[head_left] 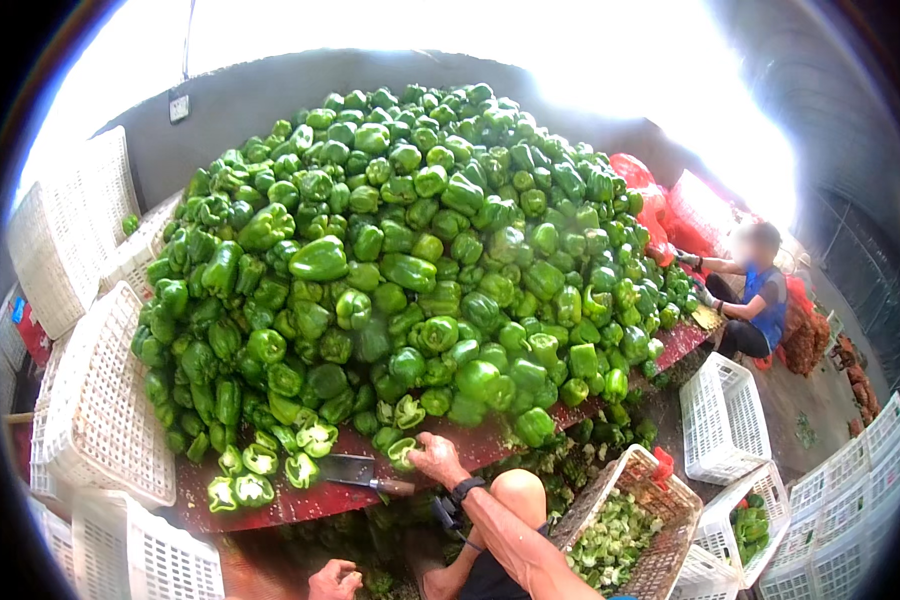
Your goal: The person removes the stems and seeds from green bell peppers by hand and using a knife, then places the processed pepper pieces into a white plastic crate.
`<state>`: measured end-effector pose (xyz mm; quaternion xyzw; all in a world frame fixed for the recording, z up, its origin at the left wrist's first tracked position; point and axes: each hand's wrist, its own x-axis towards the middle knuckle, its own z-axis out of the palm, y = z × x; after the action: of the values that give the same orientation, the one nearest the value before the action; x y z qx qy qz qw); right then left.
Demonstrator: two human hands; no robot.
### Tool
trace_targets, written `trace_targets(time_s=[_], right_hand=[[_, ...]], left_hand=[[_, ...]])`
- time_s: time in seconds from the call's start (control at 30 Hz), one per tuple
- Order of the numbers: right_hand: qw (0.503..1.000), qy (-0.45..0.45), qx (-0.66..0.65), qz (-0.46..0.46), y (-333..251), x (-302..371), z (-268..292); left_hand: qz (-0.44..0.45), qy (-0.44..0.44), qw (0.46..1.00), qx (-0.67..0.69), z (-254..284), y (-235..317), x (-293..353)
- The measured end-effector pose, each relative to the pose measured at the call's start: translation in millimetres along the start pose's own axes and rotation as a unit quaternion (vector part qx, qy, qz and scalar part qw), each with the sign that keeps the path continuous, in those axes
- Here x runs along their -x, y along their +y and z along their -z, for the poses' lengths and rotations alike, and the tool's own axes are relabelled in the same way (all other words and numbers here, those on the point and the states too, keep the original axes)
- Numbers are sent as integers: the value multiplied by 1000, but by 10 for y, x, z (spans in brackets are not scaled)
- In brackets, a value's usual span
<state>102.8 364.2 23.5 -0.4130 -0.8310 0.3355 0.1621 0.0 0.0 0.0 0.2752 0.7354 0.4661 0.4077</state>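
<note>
A big heap of green bell peppers [390,270] covers a red tabletop [300,505]. At its near edge my right hand [437,460], a dark band on its wrist, pinches the side of a cut bell pepper [402,453]. Just left of that hand a cleaver [346,468] lies flat on the tabletop, its wooden handle [394,487] toward me. More cut pepper pieces [254,489], pale insides showing, lie left of the blade. Low in the picture, below the table edge, my left hand [334,581] has its fingers curled in, with nothing visible in them.
By my right knee stands a crate [670,480] holding pale green pepper scraps [610,540]. White plastic crates [722,415] stand at the right, others [110,395] at the left. A person in a blue vest [760,300] sits at the far right by red mesh bags [695,215].
</note>
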Motion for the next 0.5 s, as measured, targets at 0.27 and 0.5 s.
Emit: trace_targets(time_s=[0.27, 0.5], right_hand=[[993, -11, 108, 57, -164, 173, -196], [990, 74, -40, 116, -146, 64, -239]], left_hand=[[-125, 37, 985, -112, -159, 674, 323], [-115, 57, 991, -26, -151, 924, 263]])
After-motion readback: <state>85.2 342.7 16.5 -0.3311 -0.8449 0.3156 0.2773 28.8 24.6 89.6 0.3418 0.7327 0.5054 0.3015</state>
